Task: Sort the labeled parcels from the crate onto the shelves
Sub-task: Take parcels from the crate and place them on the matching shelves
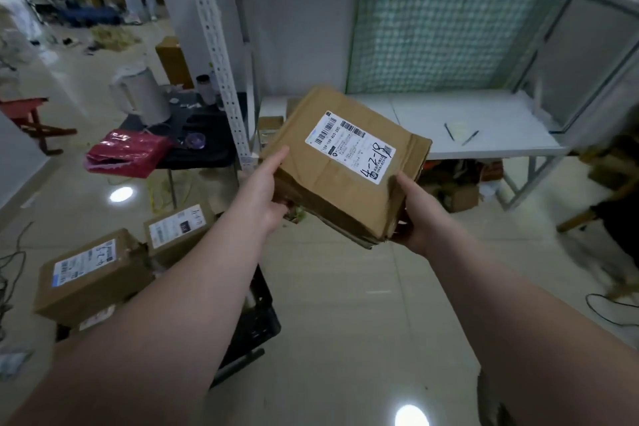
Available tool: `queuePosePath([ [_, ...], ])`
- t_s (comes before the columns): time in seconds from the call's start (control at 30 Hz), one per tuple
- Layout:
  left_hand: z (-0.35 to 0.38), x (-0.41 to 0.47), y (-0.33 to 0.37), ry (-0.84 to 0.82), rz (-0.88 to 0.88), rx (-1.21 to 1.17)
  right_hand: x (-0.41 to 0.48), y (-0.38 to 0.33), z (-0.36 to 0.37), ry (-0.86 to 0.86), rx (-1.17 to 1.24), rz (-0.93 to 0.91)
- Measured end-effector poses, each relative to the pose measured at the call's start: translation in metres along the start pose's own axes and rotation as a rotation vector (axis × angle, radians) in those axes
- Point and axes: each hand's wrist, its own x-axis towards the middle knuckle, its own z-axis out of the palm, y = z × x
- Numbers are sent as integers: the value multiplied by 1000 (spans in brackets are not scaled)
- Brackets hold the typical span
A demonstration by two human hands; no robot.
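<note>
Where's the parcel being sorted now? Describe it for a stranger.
Before the white shelf rack, the left hand and right hand hold up a creased brown cardboard parcel. Unlike the brown parcels lower left, its white label bears handwritten 4-2-18.

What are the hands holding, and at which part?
A labeled parcel: left hand on its left edge, right hand on its near right corner.

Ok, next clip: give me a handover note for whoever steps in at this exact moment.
Left hand and right hand: both grip one parcel, thumbs on top. Its label faces up, handwritten 4-2-18.
The parcel is in the air in front of the white shelf, not set down.
Black crate at lower left, with at least two labelled boxes piled at it.
Done: this parcel is in hand. Left: shelve it, then the rest.
</note>
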Motion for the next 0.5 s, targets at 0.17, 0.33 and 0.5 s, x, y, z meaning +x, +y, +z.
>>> queuePosePath([
  [0.17, 81, -23, -36, -195, -135, 126, -6, -25, -55, -47, 116, -39],
  [0.33, 128, -27, -50, -226, -100, 268, 0, -38, -100, -30, 157, -67],
  [0.5, 144, -23, -47, -238, -71, 348, 17, -57, -140, 169, 107, -104],
])
